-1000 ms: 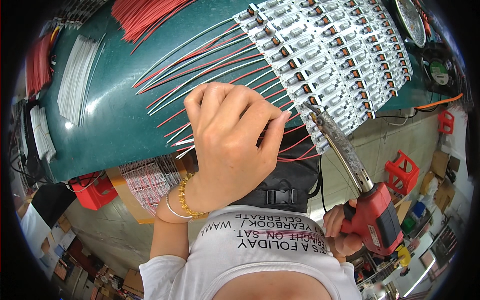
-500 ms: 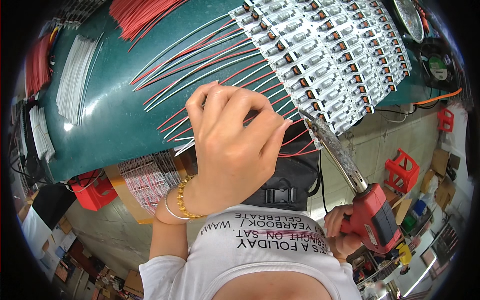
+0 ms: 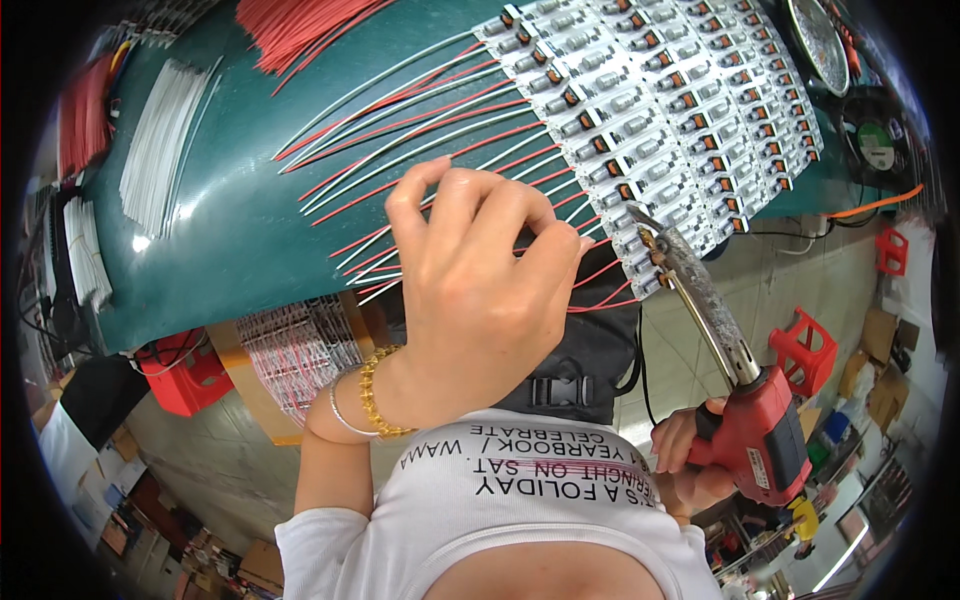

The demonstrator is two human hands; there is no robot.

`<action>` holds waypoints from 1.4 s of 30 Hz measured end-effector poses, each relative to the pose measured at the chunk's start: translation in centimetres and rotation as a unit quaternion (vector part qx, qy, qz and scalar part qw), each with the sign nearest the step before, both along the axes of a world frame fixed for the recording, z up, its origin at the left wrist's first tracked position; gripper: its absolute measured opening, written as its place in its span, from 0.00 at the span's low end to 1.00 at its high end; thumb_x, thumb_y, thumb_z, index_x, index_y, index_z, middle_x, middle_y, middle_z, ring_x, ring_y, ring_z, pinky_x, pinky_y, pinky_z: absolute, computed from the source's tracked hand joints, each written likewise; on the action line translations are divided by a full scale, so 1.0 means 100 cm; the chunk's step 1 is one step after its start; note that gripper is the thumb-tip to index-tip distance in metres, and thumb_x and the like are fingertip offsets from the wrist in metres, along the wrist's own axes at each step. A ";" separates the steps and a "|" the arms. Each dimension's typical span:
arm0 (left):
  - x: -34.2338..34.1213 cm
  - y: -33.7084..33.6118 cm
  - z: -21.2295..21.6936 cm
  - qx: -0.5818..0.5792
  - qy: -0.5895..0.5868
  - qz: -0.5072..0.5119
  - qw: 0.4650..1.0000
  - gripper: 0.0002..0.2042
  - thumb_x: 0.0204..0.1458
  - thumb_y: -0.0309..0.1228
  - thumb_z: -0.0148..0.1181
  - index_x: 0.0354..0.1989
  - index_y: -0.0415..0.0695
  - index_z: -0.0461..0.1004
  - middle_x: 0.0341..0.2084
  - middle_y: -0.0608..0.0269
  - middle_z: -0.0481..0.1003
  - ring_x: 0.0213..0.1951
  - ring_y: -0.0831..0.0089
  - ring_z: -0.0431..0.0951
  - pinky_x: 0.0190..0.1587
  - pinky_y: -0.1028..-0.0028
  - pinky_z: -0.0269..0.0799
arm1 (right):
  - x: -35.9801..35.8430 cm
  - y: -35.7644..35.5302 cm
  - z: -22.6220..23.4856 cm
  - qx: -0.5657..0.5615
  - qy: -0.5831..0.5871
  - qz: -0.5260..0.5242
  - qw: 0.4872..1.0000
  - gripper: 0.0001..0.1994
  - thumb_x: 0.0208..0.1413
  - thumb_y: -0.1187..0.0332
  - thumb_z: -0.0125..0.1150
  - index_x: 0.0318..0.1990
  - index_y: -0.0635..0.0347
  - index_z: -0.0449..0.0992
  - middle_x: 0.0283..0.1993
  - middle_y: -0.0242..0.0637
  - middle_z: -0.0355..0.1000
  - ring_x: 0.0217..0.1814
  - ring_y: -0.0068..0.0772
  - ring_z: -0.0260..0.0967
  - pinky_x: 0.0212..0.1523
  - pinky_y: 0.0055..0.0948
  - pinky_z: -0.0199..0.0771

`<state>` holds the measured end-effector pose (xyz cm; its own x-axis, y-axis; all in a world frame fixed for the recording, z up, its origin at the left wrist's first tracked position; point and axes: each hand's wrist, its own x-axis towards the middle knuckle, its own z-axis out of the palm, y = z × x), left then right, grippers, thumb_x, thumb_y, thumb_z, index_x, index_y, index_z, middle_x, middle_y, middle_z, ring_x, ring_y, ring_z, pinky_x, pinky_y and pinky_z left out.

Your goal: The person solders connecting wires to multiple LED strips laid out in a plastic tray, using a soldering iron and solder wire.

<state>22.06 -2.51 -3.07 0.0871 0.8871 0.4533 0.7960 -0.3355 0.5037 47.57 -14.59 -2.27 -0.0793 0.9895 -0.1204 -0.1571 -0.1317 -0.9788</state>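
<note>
My left hand (image 3: 480,285) hovers over the table's near edge, thumb and fingertips pinched on a red wire (image 3: 599,242) beside the board's near corner. Several red and white wires (image 3: 375,278) fan leftward from the board's edge, partly hidden under this hand. The white circuit board panel (image 3: 640,140) carries rows of small components with black and orange parts. At lower right, my right hand (image 3: 690,465) is wrapped round the handle of a red trigger soldering gun (image 3: 755,430). Its metal barrel slants up and left, with the tip over the panel's near edge.
Bundles of red wires (image 3: 295,30) and white wires (image 3: 160,145) lie on the green table (image 3: 240,220). A metal dish (image 3: 818,45) and a dark spool (image 3: 875,140) stand at far right. Below are red stools (image 3: 805,350), a cardboard box (image 3: 240,370) and a black bag (image 3: 575,350).
The soldering gun's tip has shifted slightly right over the board's edge, its body also a little right. My left hand remains pinched in nearly the same place.
</note>
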 end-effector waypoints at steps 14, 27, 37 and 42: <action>-0.217 0.023 0.018 -0.003 0.357 0.258 0.898 0.10 0.43 0.30 0.61 0.34 0.44 0.73 0.31 0.60 0.73 0.38 0.62 0.71 0.42 0.64 0.62 | -0.026 0.050 0.003 0.060 0.065 0.011 0.996 0.38 0.55 0.43 0.51 0.58 0.70 0.54 0.11 0.28 0.54 0.07 0.21 0.49 0.11 0.21 0.56; -0.243 0.032 0.031 -0.019 0.239 0.274 0.931 0.07 0.46 0.30 0.59 0.26 0.39 0.75 0.22 0.54 0.76 0.26 0.58 0.76 0.33 0.66 0.69 | -0.027 0.044 0.002 0.050 0.035 -0.012 0.998 0.35 0.57 0.45 0.50 0.57 0.71 0.54 0.11 0.29 0.54 0.09 0.20 0.51 0.13 0.20 0.56; -0.155 0.013 0.052 -0.136 -0.178 0.173 0.959 0.07 0.49 0.28 0.62 0.25 0.37 0.75 0.15 0.73 0.69 0.19 0.87 0.64 0.22 0.84 0.59 | -0.020 0.036 -0.001 0.038 0.043 0.000 0.998 0.38 0.54 0.43 0.52 0.58 0.70 0.53 0.12 0.27 0.55 0.09 0.22 0.52 0.15 0.22 0.58; -0.056 -0.010 0.033 -0.114 -0.111 -0.001 0.987 0.04 0.42 0.23 0.64 0.21 0.43 0.75 0.16 0.66 0.73 0.18 0.72 0.70 0.34 0.74 0.60 | -0.014 0.017 0.014 -0.024 0.024 -0.026 0.999 0.42 0.46 0.35 0.55 0.55 0.65 0.57 0.13 0.27 0.59 0.12 0.24 0.59 0.18 0.24 0.62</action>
